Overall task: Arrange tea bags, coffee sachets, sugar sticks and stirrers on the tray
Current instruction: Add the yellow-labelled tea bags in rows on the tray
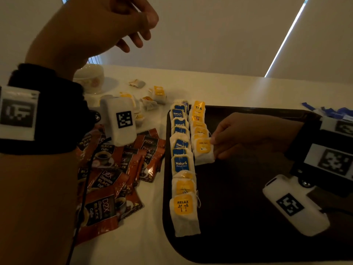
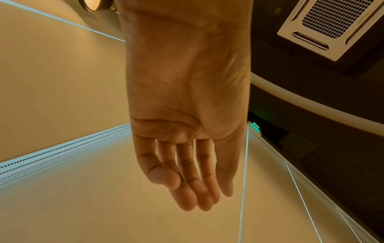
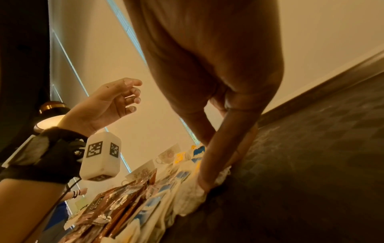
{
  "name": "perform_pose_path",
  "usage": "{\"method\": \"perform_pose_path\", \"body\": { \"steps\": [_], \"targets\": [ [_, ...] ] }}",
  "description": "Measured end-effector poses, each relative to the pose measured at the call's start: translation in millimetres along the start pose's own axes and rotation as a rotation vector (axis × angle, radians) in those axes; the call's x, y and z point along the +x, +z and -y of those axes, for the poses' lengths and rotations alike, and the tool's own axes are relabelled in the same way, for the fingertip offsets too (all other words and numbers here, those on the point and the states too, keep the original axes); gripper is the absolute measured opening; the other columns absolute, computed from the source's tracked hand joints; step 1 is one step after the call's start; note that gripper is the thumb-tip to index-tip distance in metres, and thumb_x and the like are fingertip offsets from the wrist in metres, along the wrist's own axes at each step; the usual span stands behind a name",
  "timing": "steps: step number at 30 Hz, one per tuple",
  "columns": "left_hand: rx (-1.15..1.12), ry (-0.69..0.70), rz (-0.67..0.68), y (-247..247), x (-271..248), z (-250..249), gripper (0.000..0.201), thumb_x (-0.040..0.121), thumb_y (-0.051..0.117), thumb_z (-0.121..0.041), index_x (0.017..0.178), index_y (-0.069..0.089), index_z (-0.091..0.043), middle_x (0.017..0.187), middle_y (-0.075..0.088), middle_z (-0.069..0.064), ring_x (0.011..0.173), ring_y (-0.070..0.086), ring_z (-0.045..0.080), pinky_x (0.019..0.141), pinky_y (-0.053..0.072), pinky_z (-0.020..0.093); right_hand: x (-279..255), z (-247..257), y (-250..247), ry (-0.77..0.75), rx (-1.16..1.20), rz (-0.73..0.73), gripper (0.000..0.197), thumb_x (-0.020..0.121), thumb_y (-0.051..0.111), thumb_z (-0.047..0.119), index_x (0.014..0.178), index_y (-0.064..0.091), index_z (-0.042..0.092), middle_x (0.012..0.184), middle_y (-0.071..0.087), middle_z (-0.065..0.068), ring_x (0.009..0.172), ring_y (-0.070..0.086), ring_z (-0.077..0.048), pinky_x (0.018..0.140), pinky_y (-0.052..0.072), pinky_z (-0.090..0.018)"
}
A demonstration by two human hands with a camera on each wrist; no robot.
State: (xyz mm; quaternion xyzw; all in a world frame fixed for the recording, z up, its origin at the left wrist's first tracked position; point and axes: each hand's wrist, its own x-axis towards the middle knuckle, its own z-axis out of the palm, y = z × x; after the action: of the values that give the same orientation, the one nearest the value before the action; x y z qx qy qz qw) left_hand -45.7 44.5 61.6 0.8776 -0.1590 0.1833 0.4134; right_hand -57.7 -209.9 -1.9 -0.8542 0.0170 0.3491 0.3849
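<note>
A dark tray [image 1: 248,217] lies on the white table, with two columns of tea bags along its left side. The left column [image 1: 181,165] has blue-labelled bags at the back and yellow ones in front. In the shorter right column, my right hand [image 1: 215,148] pinches the nearest yellow-labelled tea bag [image 1: 203,150] down on the tray; from the right wrist the fingers [image 3: 209,164] press on white paper [image 3: 191,194]. My left hand [image 1: 133,29] is raised high above the table, fingers loosely curled and empty [image 2: 195,185]. Brown coffee sachets [image 1: 114,169] lie piled left of the tray.
More loose tea bags [image 1: 154,94] lie on the table behind the sachets. A white floral cup [image 1: 91,79] stands at the back left. Blue strips [image 1: 328,109] lie beyond the tray's far right corner. White blinds close off the background.
</note>
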Motion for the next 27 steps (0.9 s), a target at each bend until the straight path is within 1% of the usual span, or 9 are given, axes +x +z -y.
{"method": "perform_pose_path", "body": {
  "steps": [3, 5, 7, 9, 12, 17, 20, 22, 27],
  "targets": [
    [-0.001, 0.003, -0.014, 1, -1, -2, 0.009, 0.095, 0.051, -0.037, 0.096, 0.058, -0.031, 0.086, 0.062, -0.015, 0.074, 0.061, -0.004, 0.063, 0.047, 0.006, -2, 2, 3, 0.011, -0.106, -0.013, 0.005, 0.09, 0.054, 0.009, 0.086, 0.056, 0.011, 0.081, 0.064, -0.008, 0.06, 0.065, -0.012, 0.048, 0.055, -0.021],
    [0.003, 0.007, -0.009, 0, -1, -2, 0.006, 0.095, 0.051, -0.037, 0.093, 0.057, -0.034, 0.086, 0.062, -0.015, 0.074, 0.061, -0.004, 0.062, 0.047, 0.006, -2, 0, 4, -0.038, -0.275, -0.053, 0.007, 0.087, 0.058, 0.016, 0.088, 0.052, 0.019, 0.088, 0.061, -0.006, 0.067, 0.063, -0.013, 0.053, 0.055, -0.024],
    [0.007, 0.015, -0.013, -1, -2, -2, 0.006, 0.095, 0.051, -0.037, 0.092, 0.055, -0.036, 0.086, 0.062, -0.015, 0.074, 0.061, -0.004, 0.063, 0.047, 0.007, -3, -3, 2, -0.109, -0.38, -0.091, 0.016, 0.084, 0.063, 0.021, 0.085, 0.047, 0.024, 0.087, 0.059, -0.004, 0.068, 0.061, -0.012, 0.051, 0.053, -0.021],
    [0.008, 0.021, -0.025, -3, -3, -2, 0.006, 0.095, 0.051, -0.038, 0.092, 0.055, -0.036, 0.086, 0.062, -0.015, 0.075, 0.061, -0.004, 0.063, 0.047, 0.008, -5, -3, 1, -0.141, -0.407, -0.056, 0.016, 0.082, 0.065, 0.023, 0.085, 0.05, 0.023, 0.084, 0.059, -0.001, 0.066, 0.061, -0.01, 0.048, 0.05, -0.017],
    [0.01, 0.016, -0.054, -7, -3, -1, 0.006, 0.095, 0.051, -0.039, 0.092, 0.055, -0.035, 0.084, 0.062, -0.016, 0.073, 0.061, -0.004, 0.06, 0.045, 0.007, -2, -3, 3, -0.14, -0.461, 0.015, 0.01, 0.082, 0.065, 0.024, 0.085, 0.056, 0.021, 0.081, 0.06, 0.002, 0.063, 0.06, -0.007, 0.051, 0.049, -0.015],
    [-0.009, 0.003, -0.13, -7, -2, 4, 0.013, 0.096, 0.052, -0.024, 0.104, 0.058, -0.016, 0.084, 0.061, -0.008, 0.068, 0.061, -0.002, 0.057, 0.048, 0.01, 5, -3, 10, -0.141, -0.55, 0.037, 0.007, 0.083, 0.065, 0.023, 0.081, 0.058, 0.021, 0.078, 0.058, 0.003, 0.057, 0.054, -0.006, 0.049, 0.045, -0.014],
    [0.016, -0.017, -0.136, -7, -1, 7, 0.017, 0.095, 0.054, -0.019, 0.108, 0.061, -0.009, 0.082, 0.062, -0.003, 0.065, 0.063, 0.002, 0.052, 0.051, 0.014, -1, 15, 1, -0.111, -0.633, 0.053, 0.013, 0.08, 0.068, 0.026, 0.084, 0.062, 0.015, 0.076, 0.062, -0.003, 0.052, 0.053, -0.007, 0.046, 0.045, -0.016],
    [0.053, -0.034, -0.114, -6, 1, 10, 0.015, 0.094, 0.057, -0.017, 0.105, 0.062, -0.009, 0.08, 0.063, -0.001, 0.064, 0.064, 0.004, 0.05, 0.052, 0.017, -3, 38, -10, -0.15, -0.652, -0.025, 0.021, 0.077, 0.07, 0.03, 0.086, 0.065, 0.011, 0.076, 0.066, -0.007, 0.054, 0.057, -0.013, 0.048, 0.046, -0.021],
    [0.114, -0.118, -0.056, 0, 6, 22, 0.005, 0.089, 0.063, -0.015, 0.093, 0.065, -0.014, 0.077, 0.068, 0.002, 0.059, 0.063, 0.004, 0.048, 0.052, 0.017, 28, 108, -33, -0.271, -0.644, -0.209, 0.026, 0.083, 0.068, 0.028, 0.098, 0.065, 0.008, 0.086, 0.067, -0.003, 0.079, 0.064, -0.017, 0.063, 0.052, -0.028]
  ]
}}
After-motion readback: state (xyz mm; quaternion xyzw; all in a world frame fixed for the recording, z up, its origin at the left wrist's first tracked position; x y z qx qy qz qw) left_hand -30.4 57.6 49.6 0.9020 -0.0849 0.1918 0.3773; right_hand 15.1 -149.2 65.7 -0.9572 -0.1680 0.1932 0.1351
